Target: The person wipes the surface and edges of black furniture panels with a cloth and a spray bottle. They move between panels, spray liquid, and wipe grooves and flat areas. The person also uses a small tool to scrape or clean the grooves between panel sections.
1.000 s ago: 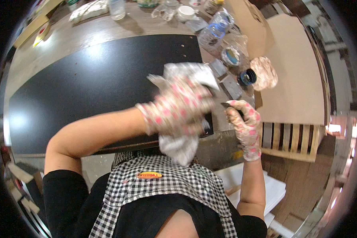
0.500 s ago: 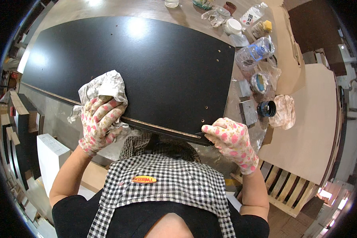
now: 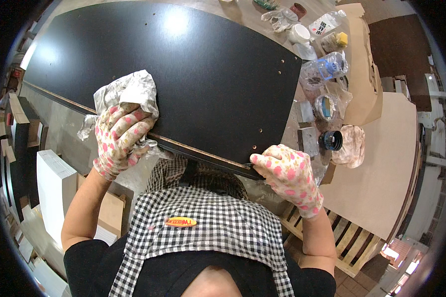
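Observation:
A large black panel (image 3: 208,74) with a curved far edge and several small holes lies on the table before me. Along its near edge runs a narrow groove (image 3: 198,148) of bare brown board. My left hand (image 3: 121,136), in a floral glove, presses a crumpled, stained white cloth (image 3: 126,89) onto the panel by that edge, fingers bent over it. At the panel's near right corner is my right hand (image 3: 287,175), gloved alike. Its thumb and forefinger are pinched together at the end of the groove; whatever they hold is too small to make out.
Along the table's right side lie a clear plastic bottle (image 3: 324,69), a white jar (image 3: 298,33), a roll of tape (image 3: 326,108), grey blocks (image 3: 308,141), a black ring-shaped cap (image 3: 331,140) and a stained cloth (image 3: 351,146). White boards (image 3: 57,183) stand at lower left.
The view has shifted slightly, so the panel sits a little differently in the picture. Both hands keep nearly the same places on the panel, the left still on the cloth.

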A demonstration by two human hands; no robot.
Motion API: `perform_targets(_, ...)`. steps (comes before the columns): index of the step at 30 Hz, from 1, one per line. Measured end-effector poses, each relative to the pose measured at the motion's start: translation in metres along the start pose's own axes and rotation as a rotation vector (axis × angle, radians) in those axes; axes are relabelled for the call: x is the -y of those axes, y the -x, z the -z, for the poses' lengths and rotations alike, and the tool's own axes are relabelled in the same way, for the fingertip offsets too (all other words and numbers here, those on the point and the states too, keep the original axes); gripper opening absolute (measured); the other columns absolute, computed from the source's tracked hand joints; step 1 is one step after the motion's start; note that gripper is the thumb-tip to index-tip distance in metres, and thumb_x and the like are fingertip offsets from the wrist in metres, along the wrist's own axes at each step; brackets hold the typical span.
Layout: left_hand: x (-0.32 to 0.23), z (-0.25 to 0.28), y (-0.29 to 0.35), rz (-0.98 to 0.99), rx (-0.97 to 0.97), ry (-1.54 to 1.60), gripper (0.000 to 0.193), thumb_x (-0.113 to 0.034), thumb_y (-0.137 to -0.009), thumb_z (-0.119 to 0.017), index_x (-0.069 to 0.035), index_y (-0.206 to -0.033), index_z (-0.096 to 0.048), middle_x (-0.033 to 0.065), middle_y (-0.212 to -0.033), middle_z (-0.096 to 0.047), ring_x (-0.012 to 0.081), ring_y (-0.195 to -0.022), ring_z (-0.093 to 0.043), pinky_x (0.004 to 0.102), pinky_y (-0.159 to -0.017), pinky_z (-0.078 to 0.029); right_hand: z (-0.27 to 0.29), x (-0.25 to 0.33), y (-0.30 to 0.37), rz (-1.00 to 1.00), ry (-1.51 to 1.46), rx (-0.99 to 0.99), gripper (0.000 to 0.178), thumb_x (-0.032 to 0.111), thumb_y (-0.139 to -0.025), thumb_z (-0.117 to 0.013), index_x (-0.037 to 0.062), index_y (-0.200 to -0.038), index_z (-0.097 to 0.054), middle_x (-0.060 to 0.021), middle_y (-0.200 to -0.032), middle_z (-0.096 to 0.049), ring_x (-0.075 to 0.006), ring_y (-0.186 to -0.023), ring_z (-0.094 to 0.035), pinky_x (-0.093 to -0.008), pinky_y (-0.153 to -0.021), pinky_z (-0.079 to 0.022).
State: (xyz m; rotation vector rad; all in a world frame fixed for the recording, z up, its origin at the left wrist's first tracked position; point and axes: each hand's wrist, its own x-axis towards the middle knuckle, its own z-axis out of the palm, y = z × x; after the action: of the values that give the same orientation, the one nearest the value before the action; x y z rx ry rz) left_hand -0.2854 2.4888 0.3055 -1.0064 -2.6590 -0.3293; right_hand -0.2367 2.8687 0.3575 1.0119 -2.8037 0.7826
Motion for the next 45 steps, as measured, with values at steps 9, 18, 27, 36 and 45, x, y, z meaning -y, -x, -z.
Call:
perform_targets(9, 0.001, -0.001, 0.0, -0.019, -0.026, 0.01, 0.049, -0.048, -0.084, -0.059, -0.014, -0.118, -0.07, 0.0063, -0.124, -0.064, 0.0324, -0.122, -0.054, 0.0512, -0.106, -0.035, 0.006, 0.004, 0.0, -0.004, 0.049, 0.068, 0.03, 0.009, -0.075, -0.073, 0.0113, -0.104, -0.065, -0.0014, -0.077, -0.055, -0.0191, -0.066, -0.059, -0.0334, -0.052, -0.048)
perform_targets(18, 0.001, 0.0, 0.001, -0.023, -0.05, 0.038, 0.045, -0.04, -0.081, -0.066, -0.015, -0.119, -0.07, 0.0064, -0.125, -0.064, 0.0314, -0.123, -0.054, 0.0509, -0.107, -0.035, 0.01, -0.003, 0.004, -0.035, -0.021, 0.067, 0.031, 0.005, -0.075, -0.073, 0.0093, -0.105, -0.066, -0.0031, -0.076, -0.059, -0.0203, -0.065, -0.061, -0.0331, -0.053, -0.049)
perform_targets(27, -0.001, 0.001, -0.001, -0.017, -0.041, 0.043, 0.045, -0.04, -0.08, -0.068, -0.015, -0.118, -0.07, 0.0056, -0.125, -0.064, 0.0307, -0.124, -0.054, 0.0503, -0.106, -0.035, 0.008, -0.001, -0.004, 0.024, 0.011, 0.068, 0.028, 0.004, -0.077, -0.077, 0.0063, -0.104, -0.069, -0.0045, -0.076, -0.062, -0.0198, -0.064, -0.063, -0.0304, -0.054, -0.051)
perform_targets(36, 0.0, -0.002, 0.0, -0.022, -0.064, -0.004, 0.05, -0.051, -0.083, -0.06, -0.014, -0.116, -0.07, 0.0064, -0.123, -0.064, 0.0327, -0.121, -0.055, 0.0514, -0.106, -0.035, 0.008, 0.001, 0.001, 0.014, 0.022, 0.083, 0.031, 0.003, -0.075, -0.074, 0.0075, -0.105, -0.067, -0.0037, -0.075, -0.059, -0.02, -0.063, -0.061, -0.0322, -0.053, -0.049)
perform_targets(45, -0.002, 0.001, -0.002, -0.037, -0.089, -0.008, 0.046, -0.046, -0.083, -0.063, -0.014, -0.115, -0.071, 0.0054, -0.122, -0.065, 0.0306, -0.122, -0.055, 0.0491, -0.103, -0.038, 0.005, -0.007, 0.004, -0.014, -0.102, 0.052, 0.029, 0.005, -0.073, -0.073, 0.0085, -0.101, -0.065, -0.0042, -0.075, -0.058, -0.0228, -0.064, -0.061, -0.0347, -0.054, -0.05)
